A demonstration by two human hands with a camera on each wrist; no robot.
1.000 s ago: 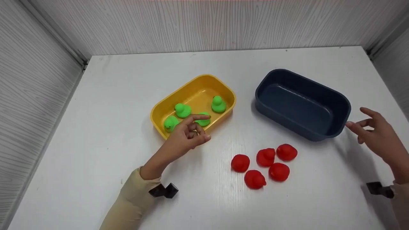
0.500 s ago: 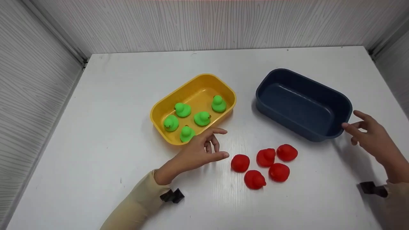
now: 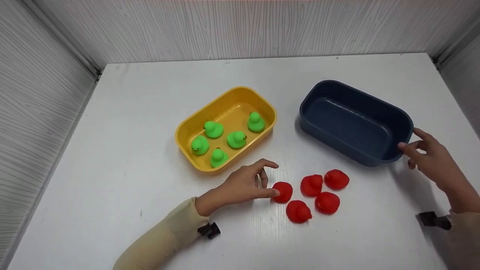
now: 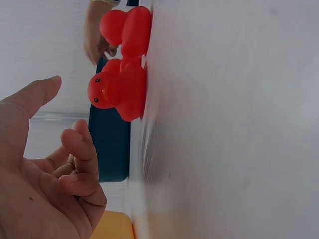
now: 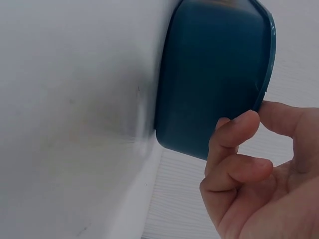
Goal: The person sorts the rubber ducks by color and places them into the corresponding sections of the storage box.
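Note:
My left hand (image 3: pixel 243 185) is at the leftmost red rubber duck (image 3: pixel 285 192), thumb and index finger spread apart. In the head view the thumb tip overlaps that duck; in the left wrist view the hand holds nothing, and a red duck (image 4: pixel 130 89) faces it. Several more red ducks (image 3: pixel 299 212) sit in a loose group to its right. With thumb and index finger, my right hand (image 3: pixel 431 159) pinches the rim of a dark blue tub (image 3: pixel 333 140) at its right end. In the right wrist view the thumb goes over the rim and the tub's wall (image 5: pixel 209 84) rests on the table.
A yellow tub (image 3: pixel 258 141) with several green rubber ducks (image 3: pixel 237 139) inside stands to the left of the blue one. All of it is on a white table (image 3: pixel 127 210), with wood-grain panels (image 3: pixel 240 30) at the back and sides.
My left hand has moved from over the yellow tub right and nearer, to the red ducks, revealing a green duck there. My right hand has come in to the blue tub's rim and pinches it.

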